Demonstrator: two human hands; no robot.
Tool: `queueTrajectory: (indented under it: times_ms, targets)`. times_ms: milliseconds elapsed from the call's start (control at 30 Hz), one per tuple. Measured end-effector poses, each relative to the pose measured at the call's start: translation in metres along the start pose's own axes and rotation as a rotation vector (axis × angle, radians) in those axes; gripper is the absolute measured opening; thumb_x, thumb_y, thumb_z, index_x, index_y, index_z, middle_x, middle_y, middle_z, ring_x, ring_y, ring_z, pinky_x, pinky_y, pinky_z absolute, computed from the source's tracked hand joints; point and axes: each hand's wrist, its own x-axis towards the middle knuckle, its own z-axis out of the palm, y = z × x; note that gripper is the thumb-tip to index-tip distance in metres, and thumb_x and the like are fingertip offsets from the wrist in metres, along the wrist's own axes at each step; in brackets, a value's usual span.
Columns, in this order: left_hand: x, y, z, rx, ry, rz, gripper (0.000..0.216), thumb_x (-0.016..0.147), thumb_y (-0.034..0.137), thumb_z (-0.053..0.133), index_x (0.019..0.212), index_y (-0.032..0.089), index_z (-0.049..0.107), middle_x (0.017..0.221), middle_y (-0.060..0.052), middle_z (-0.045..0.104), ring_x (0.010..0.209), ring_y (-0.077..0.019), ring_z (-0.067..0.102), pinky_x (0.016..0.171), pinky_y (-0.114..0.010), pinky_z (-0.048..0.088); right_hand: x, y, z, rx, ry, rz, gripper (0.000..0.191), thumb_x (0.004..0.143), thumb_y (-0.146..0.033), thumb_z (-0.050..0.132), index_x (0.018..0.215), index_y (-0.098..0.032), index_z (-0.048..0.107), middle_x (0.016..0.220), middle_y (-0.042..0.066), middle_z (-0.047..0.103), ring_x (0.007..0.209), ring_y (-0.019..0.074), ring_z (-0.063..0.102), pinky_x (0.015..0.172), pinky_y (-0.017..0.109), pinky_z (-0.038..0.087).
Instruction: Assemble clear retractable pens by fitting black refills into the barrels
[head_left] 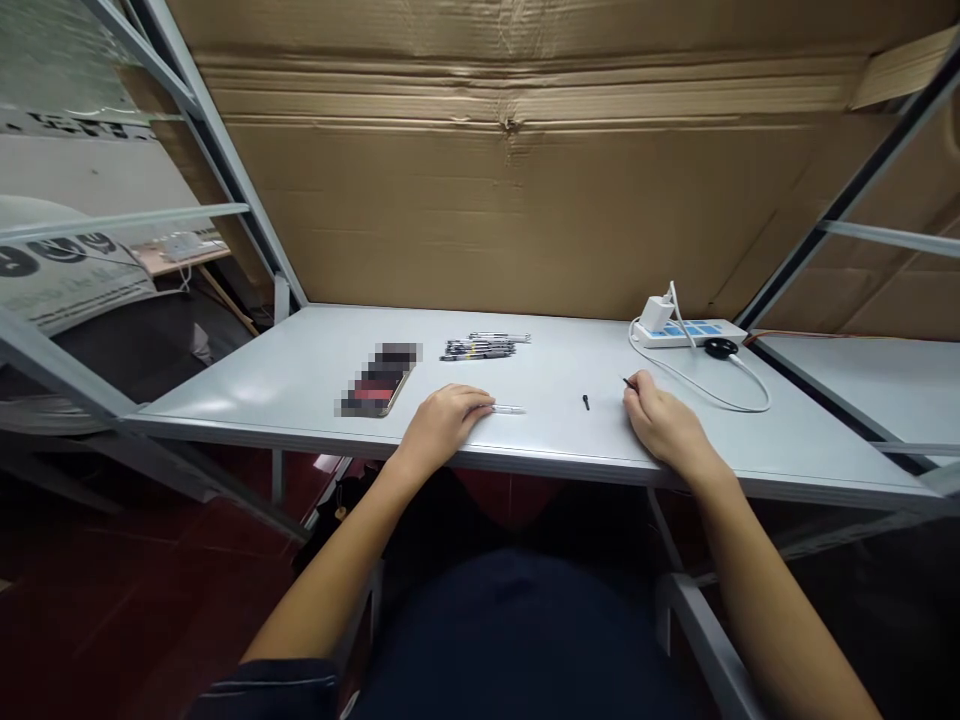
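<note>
While the person sits at the desk, a big brown cardboard wall [525,200] stands up behind it and fills the top of the view. Under it lies the flat pale grey metal table [300,370], with grey metal frame bars [225,170] going up at both sides. Both bare arms reach onto the near edge of the table.

The left hand [439,425] lies palm down. Its fingers are closed over one end of a pale thin pen tube [508,409], and the rest of the tube lies flat on the table and pokes out to the right. The right hand [664,425] rests on the table well apart from the left one. Its fingertips pinch a thin dark stick [627,381] that points toward the back left.

At the far right of the table sits a long white power strip with blue sockets [694,332]. A white square charger [656,313] is plugged into its left end, and a white cable [720,400] loops across the table past the right hand. A round black plug [721,348] sits on the near side of the strip.

Left of the middle lies a dark flat phone [379,380], too blurred to see its screen. Near the phone, to the right and further back, a small pile of dark and silver pens [484,346] lies side by side. Between the two hands, touching neither, a tiny black bit [586,402] lies on the bare table
</note>
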Motion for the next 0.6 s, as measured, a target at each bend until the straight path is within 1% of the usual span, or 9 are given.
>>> queueTrajectory:
  times_ms: [100, 233, 367, 500, 600]
  targets:
    - [0.000, 0.000, 0.000, -0.002, 0.003, 0.002, 0.029, 0.104, 0.034, 0.052, 0.108, 0.023, 0.078, 0.117, -0.004, 0.079, 0.114, -0.0238, 0.070, 0.104, -0.039, 0.053, 0.003, -0.011, 0.004, -0.008, -0.027, -0.045, 0.026, 0.102, -0.032, 0.033, 0.108, -0.023, 0.057, 0.085, 0.010, 0.072, 0.076, 0.0285, 0.065, 0.063, 0.035, 0.037]
    - [0.000, -0.001, 0.000, -0.001, 0.006, 0.003, 0.029, 0.104, 0.034, 0.051, 0.109, 0.023, 0.077, 0.118, -0.004, 0.078, 0.115, -0.0236, 0.070, 0.105, -0.038, 0.052, 0.005, -0.023, 0.008, -0.013, -0.061, -0.106, 0.025, 0.102, -0.034, 0.036, 0.106, -0.024, 0.058, 0.088, 0.010, 0.072, 0.077, 0.0281, 0.065, 0.063, 0.034, 0.035]
    - [-0.001, 0.000, 0.000, -0.001, 0.007, 0.001, 0.029, 0.104, 0.034, 0.051, 0.110, 0.023, 0.077, 0.118, -0.005, 0.078, 0.116, -0.0245, 0.069, 0.106, -0.039, 0.052, 0.004, -0.026, 0.007, -0.023, -0.068, -0.109, 0.029, 0.103, -0.035, 0.032, 0.102, -0.023, 0.059, 0.089, 0.011, 0.073, 0.078, 0.0283, 0.065, 0.062, 0.035, 0.035]
    - [-0.001, 0.001, -0.002, -0.011, -0.012, 0.007, 0.029, 0.103, 0.034, 0.054, 0.122, 0.023, 0.073, 0.125, -0.007, 0.075, 0.120, -0.0254, 0.067, 0.108, -0.041, 0.050, 0.004, -0.028, 0.004, -0.026, -0.062, -0.110, 0.032, 0.105, -0.036, 0.033, 0.092, -0.024, 0.060, 0.088, 0.010, 0.072, 0.075, 0.0260, 0.064, 0.062, 0.034, 0.034]
    - [0.004, 0.003, -0.002, -0.033, -0.051, 0.023, 0.034, 0.099, 0.036, 0.062, 0.129, 0.022, 0.070, 0.130, -0.009, 0.072, 0.123, -0.0285, 0.065, 0.108, -0.044, 0.050, 0.007, -0.032, 0.002, -0.017, -0.054, -0.110, 0.040, 0.106, -0.045, 0.035, 0.082, -0.024, 0.058, 0.081, 0.008, 0.070, 0.070, 0.0243, 0.061, 0.060, 0.034, 0.033]
